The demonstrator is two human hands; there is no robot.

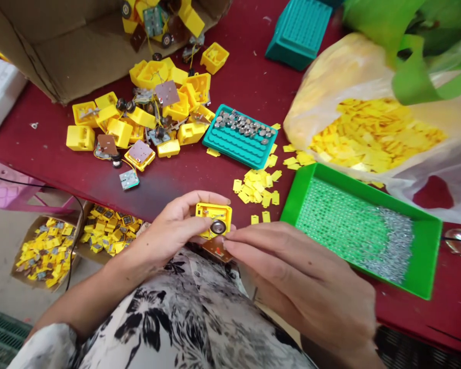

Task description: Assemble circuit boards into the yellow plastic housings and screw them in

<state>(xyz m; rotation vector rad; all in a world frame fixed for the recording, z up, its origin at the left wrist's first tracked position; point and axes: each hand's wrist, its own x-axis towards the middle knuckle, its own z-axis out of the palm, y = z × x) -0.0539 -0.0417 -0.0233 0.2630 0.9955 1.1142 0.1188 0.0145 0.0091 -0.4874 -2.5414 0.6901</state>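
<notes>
While the left hand (172,225) curls around a small yellow plastic case (214,220), the right hand (292,261) lies with fingers pressed together, just beside the case, over a brown board (217,251). Open red surface (157,184) lies ahead; a green tray (361,230) sits right.
</notes>
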